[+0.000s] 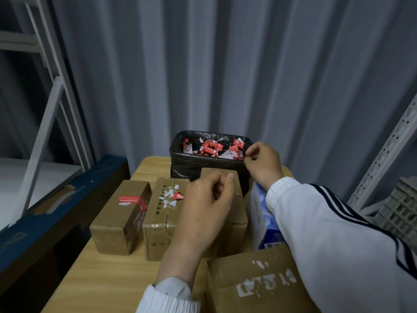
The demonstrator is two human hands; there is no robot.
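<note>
Nearest, at the near right, a cardboard box (259, 283) with torn white label remains on its top fills that corner of the wooden table (108, 281), just right of the left sleeve. Far left, a dark blue beam (56, 199) runs along the table's left edge with a dark gap between them. The only bare wood is the near-left stretch in front of the boxes. A small box (119, 218) banded with red-and-white tape stands near that left edge. Touching its right side is a printed box (161, 222) with a red scrap stuck on top amid white patches of torn paper. The left hand (207, 206) hovers over a plain brown box (238, 206) at the middle of the row, fingers loosely curled, thumb raised, nothing visible in them. Behind the row, at the table's far edge, sits a bin (194, 168) lined with a black bag, its mouth holding crumpled red-and-white tape scraps (212, 147). The right hand (261, 166) is at the bin's right rim, thumb and forefinger pressed together. A red scrap lies right at the fingertips, but whether they hold it cannot be told. Below that wrist a blue-and-white carton (259, 220) stands squeezed between the plain box and the right sleeve. Further right stand a perforated metal rack (383, 154) and a grey crate (401, 213).
</note>
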